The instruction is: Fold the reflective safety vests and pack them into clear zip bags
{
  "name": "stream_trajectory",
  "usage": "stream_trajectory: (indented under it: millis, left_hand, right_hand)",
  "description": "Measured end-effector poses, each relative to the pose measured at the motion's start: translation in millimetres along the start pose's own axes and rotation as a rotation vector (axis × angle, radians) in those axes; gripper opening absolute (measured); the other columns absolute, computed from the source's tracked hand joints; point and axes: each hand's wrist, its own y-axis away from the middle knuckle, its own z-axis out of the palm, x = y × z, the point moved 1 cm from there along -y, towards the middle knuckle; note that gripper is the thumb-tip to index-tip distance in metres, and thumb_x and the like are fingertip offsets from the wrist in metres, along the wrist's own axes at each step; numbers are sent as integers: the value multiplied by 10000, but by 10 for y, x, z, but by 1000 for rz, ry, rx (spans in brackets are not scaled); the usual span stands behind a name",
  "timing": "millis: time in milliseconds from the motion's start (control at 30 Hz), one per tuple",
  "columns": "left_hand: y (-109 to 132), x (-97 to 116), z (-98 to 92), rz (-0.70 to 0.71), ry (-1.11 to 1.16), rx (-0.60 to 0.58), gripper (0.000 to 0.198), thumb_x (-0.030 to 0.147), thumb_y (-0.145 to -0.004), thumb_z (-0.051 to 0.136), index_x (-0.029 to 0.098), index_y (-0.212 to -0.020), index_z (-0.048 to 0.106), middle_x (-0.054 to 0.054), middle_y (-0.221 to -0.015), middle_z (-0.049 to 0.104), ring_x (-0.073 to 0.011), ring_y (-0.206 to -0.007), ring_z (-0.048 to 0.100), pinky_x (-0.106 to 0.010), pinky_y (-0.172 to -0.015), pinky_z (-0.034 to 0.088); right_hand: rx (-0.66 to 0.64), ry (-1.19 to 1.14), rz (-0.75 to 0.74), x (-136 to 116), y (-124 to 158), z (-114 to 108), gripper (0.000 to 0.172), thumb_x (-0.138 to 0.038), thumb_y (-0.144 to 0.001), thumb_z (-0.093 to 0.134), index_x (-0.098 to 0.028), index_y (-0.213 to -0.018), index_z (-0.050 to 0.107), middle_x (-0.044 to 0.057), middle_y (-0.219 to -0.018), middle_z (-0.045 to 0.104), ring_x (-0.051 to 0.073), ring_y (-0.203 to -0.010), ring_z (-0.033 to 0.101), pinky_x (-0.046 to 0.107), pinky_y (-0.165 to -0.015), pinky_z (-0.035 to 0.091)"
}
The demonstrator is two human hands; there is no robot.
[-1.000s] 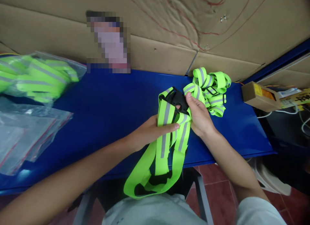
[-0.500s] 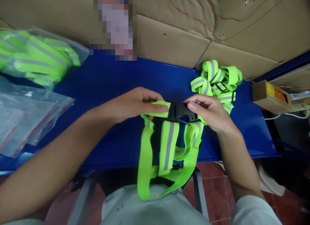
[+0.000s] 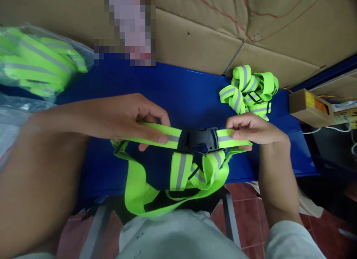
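A black plastic buckle [image 3: 198,139] sits between my hands, its two halves joined. It is fixed to a neon yellow-green reflective strap [image 3: 182,171] with a grey stripe down its middle. My left hand [image 3: 139,121] pinches the strap left of the buckle, thumb on top and fingers beneath. On the other side my right hand [image 3: 248,129] pinches the strap close to the buckle. Both strap ends run level between the hands. Below the buckle, loose loops of strap hang past the table's front edge toward my lap.
A heap of similar reflective straps [image 3: 251,90] lies at the back right of the blue table [image 3: 195,91]. At left are a clear bag of straps [image 3: 41,65] and flat plastic bags [image 3: 11,114]. A small cardboard box [image 3: 309,108] stands at right, before a cardboard wall [image 3: 195,36].
My hands have moved apart, the left hand leftward and the right hand off the buckle onto the strap. More strap shows on both sides of the buckle, and the hanging loop has spread wider.
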Motion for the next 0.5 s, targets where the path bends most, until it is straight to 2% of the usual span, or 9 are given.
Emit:
stream_trajectory:
  millis: [67,167,267,300,367,433,500]
  left_hand:
    - [32,-1,-18,-14,88,-39,447,635,-684,771,206,-810,758,3,-552,647,-112,-427,533,-183,-390,334]
    - [56,-2,-26,5,247,-102,423,591,-591,818,203,-730,721,-23,-542,654,-161,-444,591,-233,-418,412]
    - [37,-8,-12,66,237,-68,380,570,-658,779,204,-704,688,-37,-567,674,-147,-430,575,-232,-414,413]
    - [14,-16,0,76,190,-11,372,573,-702,748,207,-728,690,-29,-575,676,-141,-429,574,-227,-414,417]
    - [-60,-43,34,54,55,182,357,574,-764,690,219,-799,700,3,-555,658,-143,-426,588,-219,-415,430]
    - [-150,-81,72,-18,-70,404,351,569,-783,651,229,-851,704,27,-534,648,-158,-428,612,-216,-408,433]
    - [-224,-117,95,-81,-123,528,363,572,-778,642,226,-866,711,26,-544,667,-169,-445,632,-216,-406,423]
  right_hand:
    - [-14,-8,-45,-4,33,3,303,-460,-894,758,-171,-907,669,-37,-646,584,54,-456,478,185,-431,345]
    - [31,2,-141,1,75,6,358,-491,-825,817,-176,-944,698,7,-748,646,93,-581,568,198,-496,408]
    - [164,13,-173,12,73,28,378,-513,-788,839,-188,-924,701,10,-748,644,103,-584,562,216,-491,399]
    - [235,43,-165,18,54,40,363,-503,-789,842,-191,-908,699,0,-722,628,94,-561,535,217,-477,375]
    - [373,112,-124,40,-15,64,319,-468,-807,837,-194,-871,687,-31,-643,571,72,-503,459,215,-444,317]
    - [455,163,-62,73,-105,81,307,-454,-820,829,-190,-836,672,-56,-576,514,64,-462,410,218,-424,286]
    - [504,189,-22,104,-175,80,333,-471,-805,838,-185,-811,666,-67,-539,481,67,-451,403,222,-422,288]
